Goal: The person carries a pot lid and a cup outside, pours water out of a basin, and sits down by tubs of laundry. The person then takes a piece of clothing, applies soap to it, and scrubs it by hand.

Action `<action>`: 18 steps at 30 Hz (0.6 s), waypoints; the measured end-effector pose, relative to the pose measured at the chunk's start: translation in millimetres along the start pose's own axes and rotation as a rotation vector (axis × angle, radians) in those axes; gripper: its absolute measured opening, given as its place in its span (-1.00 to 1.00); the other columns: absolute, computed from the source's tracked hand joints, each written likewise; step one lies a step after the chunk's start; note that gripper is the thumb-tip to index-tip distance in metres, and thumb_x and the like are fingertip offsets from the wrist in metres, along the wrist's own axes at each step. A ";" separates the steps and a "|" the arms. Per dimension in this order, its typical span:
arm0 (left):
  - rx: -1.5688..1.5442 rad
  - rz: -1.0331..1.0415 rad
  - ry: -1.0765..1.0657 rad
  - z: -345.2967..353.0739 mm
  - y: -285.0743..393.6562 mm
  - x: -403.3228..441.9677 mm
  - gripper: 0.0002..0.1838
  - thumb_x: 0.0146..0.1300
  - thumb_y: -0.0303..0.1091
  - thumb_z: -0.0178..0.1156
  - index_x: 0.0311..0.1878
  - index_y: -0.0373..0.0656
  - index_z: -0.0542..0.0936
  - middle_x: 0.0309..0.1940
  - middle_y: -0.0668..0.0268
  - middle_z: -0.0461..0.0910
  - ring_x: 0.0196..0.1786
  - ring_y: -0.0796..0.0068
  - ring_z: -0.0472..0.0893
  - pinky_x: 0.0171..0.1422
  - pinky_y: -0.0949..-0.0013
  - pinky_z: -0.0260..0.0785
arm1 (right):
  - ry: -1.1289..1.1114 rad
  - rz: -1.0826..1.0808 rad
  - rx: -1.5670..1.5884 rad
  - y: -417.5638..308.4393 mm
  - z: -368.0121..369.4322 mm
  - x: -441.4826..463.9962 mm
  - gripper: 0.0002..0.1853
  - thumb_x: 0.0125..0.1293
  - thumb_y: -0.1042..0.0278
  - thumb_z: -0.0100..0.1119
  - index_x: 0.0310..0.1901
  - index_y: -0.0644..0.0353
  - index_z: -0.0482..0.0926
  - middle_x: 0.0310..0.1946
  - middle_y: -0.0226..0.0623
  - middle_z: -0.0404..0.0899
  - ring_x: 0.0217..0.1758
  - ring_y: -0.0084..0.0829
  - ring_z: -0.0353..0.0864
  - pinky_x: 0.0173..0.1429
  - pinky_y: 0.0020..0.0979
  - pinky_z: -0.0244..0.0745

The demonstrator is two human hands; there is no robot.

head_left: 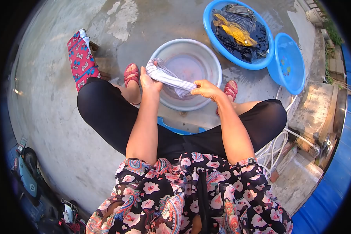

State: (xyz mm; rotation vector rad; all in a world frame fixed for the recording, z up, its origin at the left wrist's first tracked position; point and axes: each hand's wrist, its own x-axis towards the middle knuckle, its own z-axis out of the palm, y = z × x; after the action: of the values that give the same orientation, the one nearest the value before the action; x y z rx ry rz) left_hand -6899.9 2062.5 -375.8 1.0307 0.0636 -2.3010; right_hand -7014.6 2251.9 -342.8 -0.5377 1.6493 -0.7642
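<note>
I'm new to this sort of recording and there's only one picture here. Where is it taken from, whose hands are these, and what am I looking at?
There is no machine here. A person wears a camera on their head, and it looks forward and down, so you see their own lap and arms from above, inside a dark rounded border.

The left hand and right hand are bare, each with a grip on a striped white cloth, stretched between them above a pale basin.

On the concrete floor, ahead and to the right, stand a blue tub holding dark clothes and a yellow garment, and a smaller blue basin.
</note>
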 end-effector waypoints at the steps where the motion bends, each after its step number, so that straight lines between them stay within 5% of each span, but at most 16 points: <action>1: 0.017 0.023 0.048 -0.2 1.3 0.6 -0.55 0.35 -0.07 -0.35 -0.08 -0.23 0.41 -0.22 0.22 0.52 -0.07 0.35 0.44 0.14 0.23 0.23 | 0.083 -0.028 0.149 4.2 1.7 1.7 -0.81 0.02 0.47 0.10 -0.28 0.29 0.48 -0.45 -0.40 0.49 -0.41 -0.62 0.41 -0.26 -0.56 0.30; 7: 0.356 -0.007 -0.008 -16.4 -21.1 0.6 -0.57 0.35 -0.07 -0.32 -0.13 -0.20 0.43 -0.31 0.24 0.49 -0.27 0.36 0.51 -0.14 0.27 0.43 | 0.441 -0.391 0.403 -28.7 24.6 1.7 -0.75 0.03 0.48 0.05 -0.20 0.30 0.42 -0.50 -0.37 0.48 -0.50 -0.61 0.43 -0.42 -0.50 0.36; 8: 0.315 -0.011 0.020 -13.5 -28.6 -3.4 -0.59 0.34 -0.06 -0.27 -0.16 -0.19 0.43 -0.36 0.28 0.49 -0.38 0.38 0.53 -0.32 0.31 0.47 | 0.485 -0.470 0.324 -38.3 33.1 0.5 -0.76 0.06 0.43 0.04 -0.19 0.27 0.41 -0.47 -0.24 0.53 -0.51 -0.51 0.52 -0.42 -0.44 0.42; 11: 0.274 -0.092 0.070 -2.7 -44.4 -17.1 -0.60 0.32 -0.03 -0.21 -0.19 -0.19 0.43 -0.43 0.32 0.48 -0.41 0.43 0.52 -0.32 0.29 0.46 | 0.755 -0.667 -0.111 -64.4 69.3 -5.6 -0.83 0.13 0.39 0.06 -0.25 0.22 0.41 -0.52 -0.16 0.52 -0.54 -0.36 0.53 -0.49 -0.41 0.37; 13: 0.414 -0.190 0.063 -56.3 -46.7 23.0 -0.54 0.30 0.07 -0.25 -0.25 -0.13 0.45 -0.41 0.26 0.49 -0.34 0.35 0.52 -0.25 0.23 0.43 | 0.749 -0.663 -0.255 -66.8 91.7 -10.0 -0.85 0.14 0.31 0.06 -0.34 0.20 0.43 -0.57 -0.13 0.51 -0.55 -0.26 0.52 -0.51 -0.35 0.35; 15: 0.291 -0.343 -0.339 -87.0 -49.1 29.7 -0.56 0.28 0.07 -0.21 -0.31 -0.11 0.45 -0.46 0.27 0.49 -0.40 0.38 0.51 -0.32 0.26 0.39 | 0.743 -0.661 -0.400 -59.7 91.4 0.0 -0.81 0.15 0.23 0.07 -0.43 0.17 0.45 -0.62 -0.10 0.49 -0.57 -0.16 0.50 -0.53 -0.29 0.34; 16: 0.552 -0.040 0.002 -33.7 -62.2 -23.0 -0.60 0.28 0.04 -0.17 -0.33 -0.11 0.45 -0.45 0.27 0.49 -0.43 0.40 0.50 -0.34 0.25 0.38 | 0.841 -0.468 -0.348 -48.6 80.8 16.9 -0.75 0.16 0.16 0.06 -0.51 0.16 0.44 -0.66 -0.13 0.47 -0.59 -0.12 0.48 -0.55 -0.25 0.32; 18: 0.538 -0.075 0.065 -9.5 -76.5 -46.9 -0.62 0.27 0.03 -0.14 -0.36 -0.10 0.44 -0.46 0.28 0.48 -0.45 0.40 0.49 -0.35 0.26 0.38 | 0.939 -0.045 -0.289 -42.6 55.0 32.1 -0.65 0.19 0.06 -0.01 -0.60 0.13 0.46 -0.71 -0.15 0.45 -0.62 -0.07 0.46 -0.56 -0.20 0.29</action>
State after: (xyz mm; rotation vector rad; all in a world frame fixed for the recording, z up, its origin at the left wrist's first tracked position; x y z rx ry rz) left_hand -6911.6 2151.3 -365.0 1.3817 -0.5255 -2.4089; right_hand -6970.2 2189.6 -339.0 -0.4333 2.6518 -0.8789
